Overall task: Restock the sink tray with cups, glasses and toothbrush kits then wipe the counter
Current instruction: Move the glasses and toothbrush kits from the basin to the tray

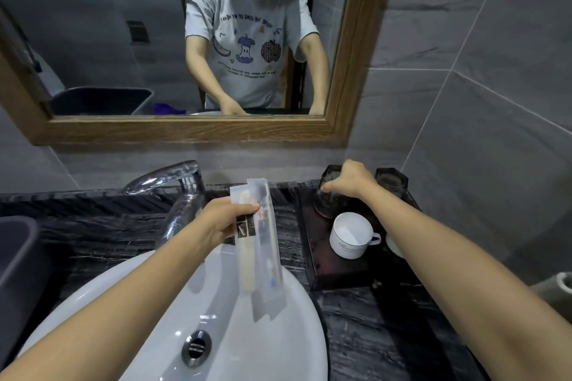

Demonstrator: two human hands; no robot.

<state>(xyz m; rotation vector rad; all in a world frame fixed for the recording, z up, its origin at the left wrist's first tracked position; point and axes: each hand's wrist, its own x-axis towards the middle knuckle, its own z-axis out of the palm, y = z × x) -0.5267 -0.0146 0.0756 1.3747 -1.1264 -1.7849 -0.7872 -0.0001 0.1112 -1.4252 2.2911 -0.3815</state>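
A dark wooden tray (312, 244) lies on the black marble counter (371, 328), right of the sink. My right hand (351, 181) grips an upside-down glass (326, 199) at the tray's far left corner. A second glass (391, 182) stands at the far right corner. A white cup (351, 237) sits in the tray's middle, and another white cup (393, 246) is mostly hidden behind my right forearm. My left hand (223, 219) holds several clear toothbrush kit packets (260, 244) above the white basin (216, 318).
A chrome faucet (176, 192) rises behind the basin. A dark bin (15, 257) sits at the left counter edge. A rolled grey cloth (560, 284) lies at the far right. A wood-framed mirror (192, 128) hangs above, with grey tiled wall on the right.
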